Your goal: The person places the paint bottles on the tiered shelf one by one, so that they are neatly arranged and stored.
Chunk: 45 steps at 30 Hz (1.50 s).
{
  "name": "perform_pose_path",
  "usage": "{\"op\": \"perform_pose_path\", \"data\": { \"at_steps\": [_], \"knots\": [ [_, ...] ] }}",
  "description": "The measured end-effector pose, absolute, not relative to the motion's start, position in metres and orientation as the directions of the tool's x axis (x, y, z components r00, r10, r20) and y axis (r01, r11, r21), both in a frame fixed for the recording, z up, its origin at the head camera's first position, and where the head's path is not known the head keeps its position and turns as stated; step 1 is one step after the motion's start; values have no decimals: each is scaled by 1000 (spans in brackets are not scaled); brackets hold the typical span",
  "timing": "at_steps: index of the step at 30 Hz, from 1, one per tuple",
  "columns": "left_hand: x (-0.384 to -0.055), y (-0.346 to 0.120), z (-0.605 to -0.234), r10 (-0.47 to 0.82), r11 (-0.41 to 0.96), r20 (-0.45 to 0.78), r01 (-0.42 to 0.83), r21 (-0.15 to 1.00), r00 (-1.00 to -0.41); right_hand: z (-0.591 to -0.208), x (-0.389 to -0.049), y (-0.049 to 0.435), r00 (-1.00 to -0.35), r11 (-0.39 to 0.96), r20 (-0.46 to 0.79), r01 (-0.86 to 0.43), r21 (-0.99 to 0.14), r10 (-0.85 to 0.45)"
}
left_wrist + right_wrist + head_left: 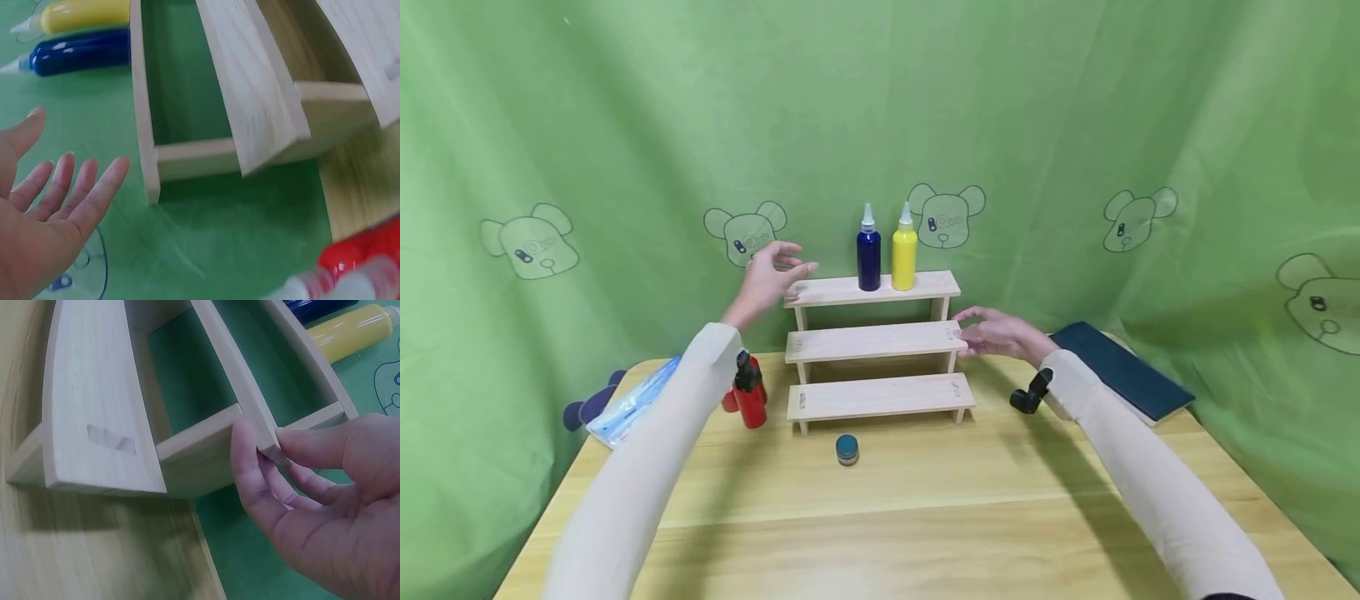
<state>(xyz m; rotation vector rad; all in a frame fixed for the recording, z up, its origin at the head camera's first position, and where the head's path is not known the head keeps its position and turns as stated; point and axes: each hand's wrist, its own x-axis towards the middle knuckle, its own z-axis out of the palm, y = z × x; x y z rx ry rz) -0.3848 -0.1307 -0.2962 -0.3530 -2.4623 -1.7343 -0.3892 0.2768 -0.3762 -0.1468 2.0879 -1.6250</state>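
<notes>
A three-step wooden rack (880, 398) stands toward the back of the table. My right hand (1000, 333) is at the right end of its middle shelf (876, 342). In the right wrist view the thumb and fingers (250, 478) pinch that shelf's end. My left hand (767, 282) hovers by the left end of the top shelf (823, 291). Its fingers (103, 194) are spread and relaxed, apart from the wood and holding nothing. A dark blue squeeze bottle (868, 260) and a yellow squeeze bottle (904, 260) stand upright on the top shelf.
Red bottles (751, 404) stand left of the rack, partly behind the left sleeve. A small jar with a teal lid (847, 448) sits before the rack. A blue-and-white packet (632, 404) lies at the left edge, a dark flat book (1120, 371) at the right. Green curtain hangs behind.
</notes>
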Motion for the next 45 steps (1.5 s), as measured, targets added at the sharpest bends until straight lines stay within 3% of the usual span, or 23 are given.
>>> {"op": "perform_pose_path", "data": {
  "at_steps": [17,28,39,45],
  "knots": [
    [-352,-219,-302,6,340,302,286,896,-953,-384,-379,277,-927,221,-187,117,-968,-326],
    [-332,-259,-335,-29,394,235,205,896,-971,-388,-384,280,-930,188,-181,126,-974,-319],
    [-317,-280,-366,145,483,73,135,865,-987,-387,-384,278,-925,186,-194,138,-973,-328],
    [-313,-284,-385,223,490,87,189,851,-971,-391,-386,278,-907,172,-212,158,-972,-365]
  ]
}}
